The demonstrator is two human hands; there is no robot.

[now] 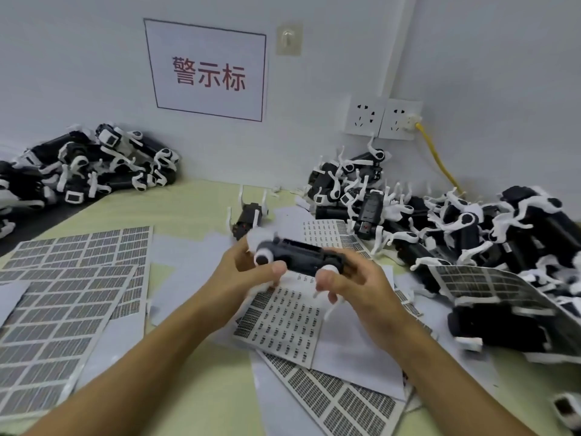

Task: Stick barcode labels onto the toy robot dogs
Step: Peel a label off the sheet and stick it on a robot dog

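A black and white toy robot dog [298, 254] is held above the table between both hands, lying sideways and blurred by motion. My left hand [248, 275] grips its left end and my right hand [355, 284] grips its right end. Directly below the hands lies a sheet of small barcode labels [283, 322]. One more toy dog [248, 215] lies on its back just beyond the hands, legs up.
A heap of toy dogs [88, 165] sits at the back left, a bigger heap [456, 228] along the right. Large label sheets [63, 297] cover the left of the table, others [339, 404] lie front centre. Wall sockets [382, 119] hold a yellow cable [440, 165].
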